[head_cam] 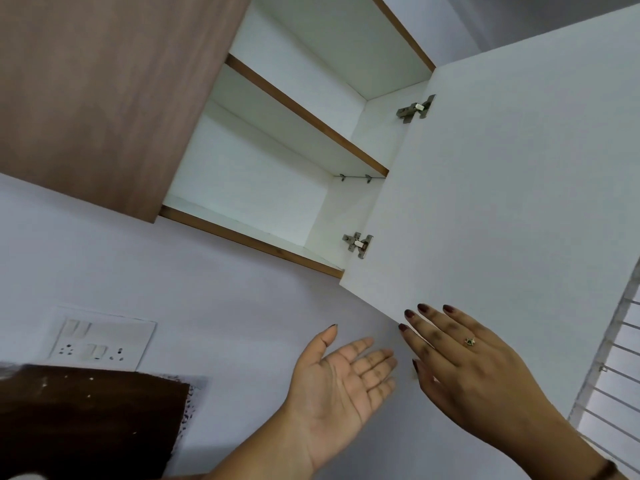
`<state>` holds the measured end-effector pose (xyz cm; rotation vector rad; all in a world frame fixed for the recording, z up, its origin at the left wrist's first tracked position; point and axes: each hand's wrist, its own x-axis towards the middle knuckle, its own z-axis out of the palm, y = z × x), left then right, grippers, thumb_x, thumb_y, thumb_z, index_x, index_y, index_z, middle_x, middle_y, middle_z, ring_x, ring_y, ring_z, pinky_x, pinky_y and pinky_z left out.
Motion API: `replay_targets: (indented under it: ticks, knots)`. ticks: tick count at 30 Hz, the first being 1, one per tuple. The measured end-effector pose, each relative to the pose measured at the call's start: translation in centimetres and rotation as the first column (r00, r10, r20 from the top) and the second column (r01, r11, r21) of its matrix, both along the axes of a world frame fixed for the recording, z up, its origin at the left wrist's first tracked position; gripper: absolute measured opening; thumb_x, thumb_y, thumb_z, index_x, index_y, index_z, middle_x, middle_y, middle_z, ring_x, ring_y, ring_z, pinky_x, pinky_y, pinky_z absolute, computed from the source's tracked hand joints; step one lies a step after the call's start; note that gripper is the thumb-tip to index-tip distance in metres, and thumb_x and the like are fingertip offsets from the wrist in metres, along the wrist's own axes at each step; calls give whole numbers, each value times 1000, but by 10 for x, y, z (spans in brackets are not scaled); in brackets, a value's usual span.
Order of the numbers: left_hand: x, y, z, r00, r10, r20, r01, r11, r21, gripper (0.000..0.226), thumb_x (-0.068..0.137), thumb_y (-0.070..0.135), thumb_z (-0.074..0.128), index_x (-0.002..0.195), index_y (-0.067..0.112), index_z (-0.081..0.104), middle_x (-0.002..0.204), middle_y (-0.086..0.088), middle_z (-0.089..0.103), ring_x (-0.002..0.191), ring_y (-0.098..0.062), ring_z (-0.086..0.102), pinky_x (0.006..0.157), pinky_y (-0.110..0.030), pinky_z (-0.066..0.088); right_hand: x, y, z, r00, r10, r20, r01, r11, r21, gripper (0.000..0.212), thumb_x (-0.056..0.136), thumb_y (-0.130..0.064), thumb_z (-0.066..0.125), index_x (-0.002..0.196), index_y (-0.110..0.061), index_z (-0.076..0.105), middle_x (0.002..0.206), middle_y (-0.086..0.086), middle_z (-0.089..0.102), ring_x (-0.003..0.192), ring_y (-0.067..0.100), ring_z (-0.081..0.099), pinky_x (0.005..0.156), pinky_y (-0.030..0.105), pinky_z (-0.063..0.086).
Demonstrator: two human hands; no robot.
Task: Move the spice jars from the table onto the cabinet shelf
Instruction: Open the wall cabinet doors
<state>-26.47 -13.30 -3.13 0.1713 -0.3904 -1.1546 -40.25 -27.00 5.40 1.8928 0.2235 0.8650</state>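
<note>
1. The wall cabinet fills the upper middle of the frame, seen from below at a slant. Its right door is swung open, white inner face toward the camera; the brown wood-grain left door in the upper left of the frame is shut.
2. Inside, the cabinet is white with brown front edges. The middle shelf runs diagonally through the opening, and the bottom board lies below it. No jar or other item shows on any part of them that can be seen.
3. Two metal hinges hold the open door: the upper hinge and the lower hinge.
4. The spice jars are nowhere in view, and neither is the table top where they would stand.
5. The left hand, lower middle of the frame, is palm up with fingers spread apart, holding nothing, in front of the bare wall.
6. The right hand, lower right of the frame, shows its back, fingers apart and empty, fingertips overlapping the lower edge of the open door; whether they touch it is unclear. It wears a ring.
7. A switch and socket plate sits on the wall at lower left.
8. Below it a dark brown panel is cut off by the frame edge; what it is cannot be told.
9. At the far right edge, a barred window is only partly visible.
</note>
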Motion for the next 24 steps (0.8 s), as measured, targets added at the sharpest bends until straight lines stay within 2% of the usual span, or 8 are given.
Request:
replay_targets:
  ticks: [6, 8, 10, 14, 16, 18, 20, 24]
  knots:
    - [42, 49, 3, 984, 168, 53, -168, 986, 7, 69, 95, 47, 46, 143, -3, 45, 145, -28, 49, 139, -38, 44, 121, -48, 26, 50, 34, -7, 999, 52, 13, -53, 994, 91, 43, 93, -26, 51, 127, -6, 66, 135, 12, 61, 128, 27, 58, 105, 44, 40]
    - [56, 64, 7, 939, 315, 141, -318, 948, 2, 68, 91, 46, 50, 143, 2, 47, 144, -21, 53, 138, -33, 47, 121, -44, 29, 67, 47, -10, 998, 60, 36, -64, 989, 135, 47, 92, -28, 49, 131, -5, 62, 139, 12, 58, 131, 27, 55, 107, 43, 38]
    - [66, 82, 10, 841, 471, 267, -484, 875, -18, 73, 80, 47, 55, 144, 12, 49, 144, -10, 56, 136, -23, 49, 119, -38, 31, 82, 60, -13, 996, 69, 65, -80, 979, 188, 51, 92, -30, 48, 136, -5, 58, 144, 12, 54, 134, 26, 51, 109, 44, 38]
    - [85, 109, 16, 541, 641, 545, -734, 676, -65, 50, 100, 39, 45, 150, 34, 39, 153, 14, 43, 141, -6, 38, 119, -30, 27, 111, 84, -20, 991, 65, 115, -99, 942, 321, 57, 94, -33, 45, 142, -5, 50, 148, 10, 49, 139, 24, 45, 111, 43, 38]
    - [95, 119, 18, 360, 654, 665, -817, 565, -113, 50, 103, 39, 42, 152, 41, 31, 150, 25, 35, 138, 3, 31, 111, -23, 26, 125, 96, -26, 989, 60, 134, -107, 919, 378, 59, 94, -35, 44, 144, -5, 48, 149, 10, 48, 140, 24, 44, 113, 40, 38]
    - [105, 130, 18, 178, 613, 769, -876, 455, -160, 56, 102, 42, 41, 154, 45, 21, 148, 27, 29, 135, 6, 26, 105, -19, 22, 140, 110, -30, 985, 68, 160, -130, 899, 418, 60, 93, -35, 43, 144, -4, 47, 148, 11, 48, 139, 23, 44, 112, 39, 40]
    - [114, 143, 12, -15, 540, 841, -900, 360, -247, 61, 98, 51, 39, 152, 49, 11, 158, 27, 17, 144, 4, 19, 107, -16, 19, 154, 123, -36, 978, 81, 190, -159, 881, 445, 60, 93, -34, 44, 144, -3, 46, 148, 12, 48, 139, 24, 44, 113, 38, 39]
    - [141, 174, -4, -377, 283, 882, -868, 224, -443, 71, 96, 56, 32, 155, 44, -6, 163, 27, -8, 151, 2, -2, 118, -18, 8, 180, 149, -52, 965, 69, 252, -193, 837, 512, 63, 93, -35, 45, 147, -3, 41, 153, 11, 42, 143, 23, 37, 119, 32, 23]
